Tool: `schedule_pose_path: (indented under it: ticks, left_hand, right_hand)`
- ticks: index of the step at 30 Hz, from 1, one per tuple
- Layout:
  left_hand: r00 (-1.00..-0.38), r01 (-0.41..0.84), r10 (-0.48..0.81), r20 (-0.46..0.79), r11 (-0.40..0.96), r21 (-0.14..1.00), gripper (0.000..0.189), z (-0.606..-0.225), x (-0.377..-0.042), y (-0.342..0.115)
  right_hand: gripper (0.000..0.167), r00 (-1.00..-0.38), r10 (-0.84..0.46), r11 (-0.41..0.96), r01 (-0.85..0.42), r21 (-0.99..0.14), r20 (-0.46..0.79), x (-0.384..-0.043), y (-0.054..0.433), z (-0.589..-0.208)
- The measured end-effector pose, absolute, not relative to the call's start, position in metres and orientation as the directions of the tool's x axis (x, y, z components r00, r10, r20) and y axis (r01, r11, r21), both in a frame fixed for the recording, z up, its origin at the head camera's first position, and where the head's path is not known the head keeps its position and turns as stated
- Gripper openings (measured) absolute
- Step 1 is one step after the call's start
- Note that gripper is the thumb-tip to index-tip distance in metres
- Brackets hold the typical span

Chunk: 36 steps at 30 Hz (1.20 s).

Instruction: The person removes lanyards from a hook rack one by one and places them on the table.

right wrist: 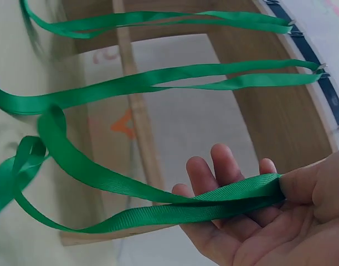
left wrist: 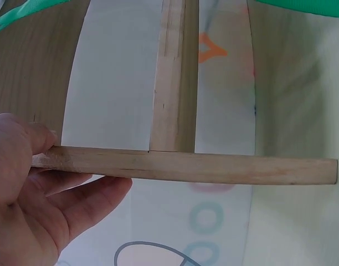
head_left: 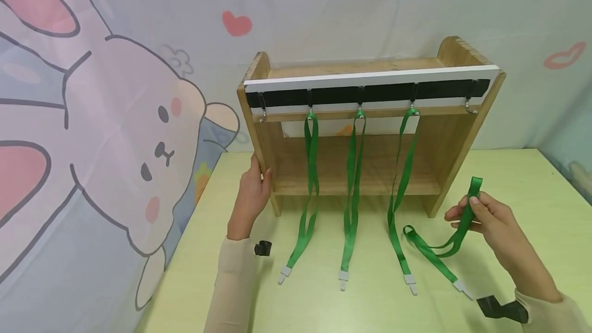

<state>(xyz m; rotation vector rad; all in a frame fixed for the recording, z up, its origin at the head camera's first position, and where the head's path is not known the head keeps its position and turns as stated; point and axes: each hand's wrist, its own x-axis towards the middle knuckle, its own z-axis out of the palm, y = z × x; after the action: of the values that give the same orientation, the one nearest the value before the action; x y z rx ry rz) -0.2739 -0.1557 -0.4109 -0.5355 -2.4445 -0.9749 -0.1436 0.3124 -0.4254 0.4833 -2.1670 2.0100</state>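
My left hand (head_left: 254, 189) grips the left side panel (left wrist: 191, 165) of a wooden shelf rack (head_left: 446, 168), thumb on one face and fingers on the other. On the right, my right hand (head_left: 497, 220) pinches a green lanyard (right wrist: 236, 191) under the thumb near its looped end. The loop sticks up above the fingers, while the white clip (head_left: 459, 285) end trails over the table. Three more green lanyards (head_left: 312, 158) hang from the rack's middle hooks, their white clips (head_left: 343, 275) lying on the table in front.
A black strip (head_left: 335, 96) along the rack's top front carries several metal hooks. The far-left hook (head_left: 263, 113) and the far-right hook (head_left: 470, 107) hold nothing. The rack stands on a pale green table (head_left: 199, 271), before a wall cloth (head_left: 324, 19) printed with a rabbit and hearts.
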Motion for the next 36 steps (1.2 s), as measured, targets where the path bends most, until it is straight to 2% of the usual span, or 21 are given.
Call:
schedule_pose_path:
  ticks: [4, 10, 14, 19, 25, 36]
  left_hand:
    - [-0.819, 0.511, 0.189, 0.542, 0.669, 0.539, 0.050, -0.411, -0.274, -0.154]
    - [-0.824, 0.519, 0.197, 0.532, 0.640, 0.567, 0.051, -0.409, -0.274, -0.153]
    - [-0.826, 0.517, 0.199, 0.528, 0.640, 0.568, 0.051, -0.406, -0.274, -0.152]
    - [-0.836, 0.502, 0.190, 0.514, 0.643, 0.579, 0.052, -0.405, -0.273, -0.153]
    - [-0.835, 0.504, 0.192, 0.516, 0.643, 0.576, 0.053, -0.405, -0.272, -0.154]
    - [-0.819, 0.521, 0.195, 0.539, 0.645, 0.558, 0.052, -0.409, -0.274, -0.155]
  right_hand:
    - [0.026, -0.945, -0.162, 0.085, -0.300, -0.950, 0.284, -0.143, 0.311, -0.438]
    - [0.033, -0.952, -0.224, 0.251, -0.264, -0.931, 0.210, -0.142, 0.313, -0.450]
    - [0.035, -0.957, -0.248, 0.303, -0.221, -0.927, 0.147, -0.142, 0.315, -0.453]
    - [0.034, -0.964, -0.263, 0.315, -0.130, -0.940, 0.045, -0.141, 0.316, -0.458]
    - [0.038, -0.943, -0.319, 0.281, -0.002, -0.960, -0.092, -0.140, 0.309, -0.468]
    - [0.034, -0.927, -0.252, 0.292, 0.199, -0.935, -0.276, -0.136, 0.287, -0.484]
